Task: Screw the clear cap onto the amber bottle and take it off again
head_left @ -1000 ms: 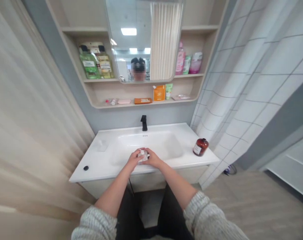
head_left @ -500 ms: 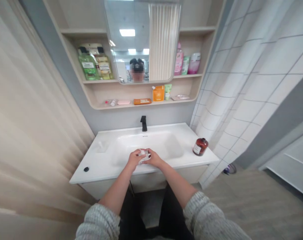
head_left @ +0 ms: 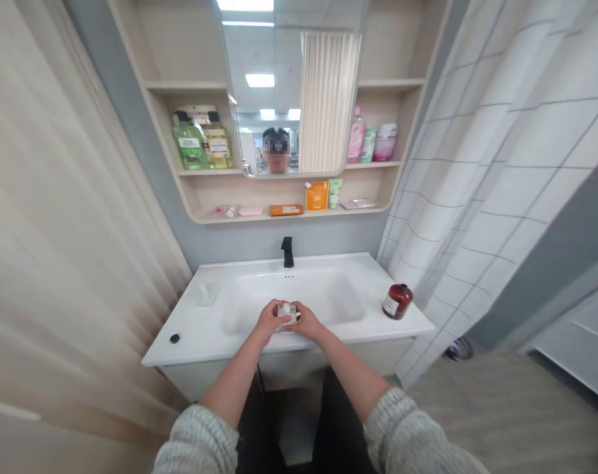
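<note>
Both of my hands are over the front of the white sink (head_left: 323, 289). Between them is a small clear bottle (head_left: 287, 316) with a white top, seen from above. Its lower part is hidden by my fingers. My left hand (head_left: 270, 318) curls round its left side, the thumb reaching across the front. On its right side my right hand (head_left: 306, 320) grips it with bent fingers.
An amber bottle (head_left: 398, 303) with a white label stands on the counter's right. At left are a clear holder (head_left: 207, 295) and a black round cap (head_left: 175, 338). Behind rises a black faucet (head_left: 287, 253); shelves around the mirror (head_left: 274, 85) hold several toiletries.
The head view has tilted up slightly, so the scene sits lower. The bottle's white top now faces up more plainly between my hands; both still hold it.
</note>
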### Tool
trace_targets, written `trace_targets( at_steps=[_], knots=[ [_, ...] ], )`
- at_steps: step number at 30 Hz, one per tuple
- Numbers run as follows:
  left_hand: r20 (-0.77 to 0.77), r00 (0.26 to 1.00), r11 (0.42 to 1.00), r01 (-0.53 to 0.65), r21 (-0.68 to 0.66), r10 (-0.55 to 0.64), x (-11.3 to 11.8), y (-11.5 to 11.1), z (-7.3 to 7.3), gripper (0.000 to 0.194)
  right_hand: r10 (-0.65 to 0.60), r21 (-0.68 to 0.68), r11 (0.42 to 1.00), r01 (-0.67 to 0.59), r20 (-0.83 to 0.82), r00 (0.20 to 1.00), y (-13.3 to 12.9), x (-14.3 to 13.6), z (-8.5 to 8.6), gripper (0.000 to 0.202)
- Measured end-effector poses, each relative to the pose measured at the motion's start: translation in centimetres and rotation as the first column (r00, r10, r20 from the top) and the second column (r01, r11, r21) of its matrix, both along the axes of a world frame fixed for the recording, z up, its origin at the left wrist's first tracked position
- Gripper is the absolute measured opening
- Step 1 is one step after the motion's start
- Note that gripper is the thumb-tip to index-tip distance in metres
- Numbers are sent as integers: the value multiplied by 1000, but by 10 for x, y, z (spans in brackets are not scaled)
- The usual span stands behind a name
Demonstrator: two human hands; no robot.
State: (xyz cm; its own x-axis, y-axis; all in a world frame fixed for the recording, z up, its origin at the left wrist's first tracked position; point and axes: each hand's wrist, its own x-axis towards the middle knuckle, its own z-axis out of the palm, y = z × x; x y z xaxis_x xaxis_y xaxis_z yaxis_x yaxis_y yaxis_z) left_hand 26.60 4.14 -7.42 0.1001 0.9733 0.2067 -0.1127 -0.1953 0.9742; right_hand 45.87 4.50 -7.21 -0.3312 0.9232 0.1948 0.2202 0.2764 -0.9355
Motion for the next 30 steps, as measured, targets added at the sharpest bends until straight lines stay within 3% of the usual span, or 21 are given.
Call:
trace_targets(
  at_steps=[6,12,19,23,30],
  knots=[
    [-44,999,999,31,-22,-32,-3,2,-4,62,-2,24,1000,1,13,1000,1,1,-3,74],
    [-37,999,1000,-10,-15,9,-2,2,-5,68,0,-2,1000,0,1,1000,-1,1,0,78],
    [-41,998,998,-48,-30,47,2,-3,0,65,53,-25,998,-54,-59,997,-5,1,11,77],
    [-56,997,998,-55,-14,54,3,-6,4,56,70,-36,997,-73,-81,994,-4,1,10,74],
    [-51,998,999,-47,-20,46,4,-5,6,58,57,-81,995,-64,-89,994,-2,2,8,76]
  ],
)
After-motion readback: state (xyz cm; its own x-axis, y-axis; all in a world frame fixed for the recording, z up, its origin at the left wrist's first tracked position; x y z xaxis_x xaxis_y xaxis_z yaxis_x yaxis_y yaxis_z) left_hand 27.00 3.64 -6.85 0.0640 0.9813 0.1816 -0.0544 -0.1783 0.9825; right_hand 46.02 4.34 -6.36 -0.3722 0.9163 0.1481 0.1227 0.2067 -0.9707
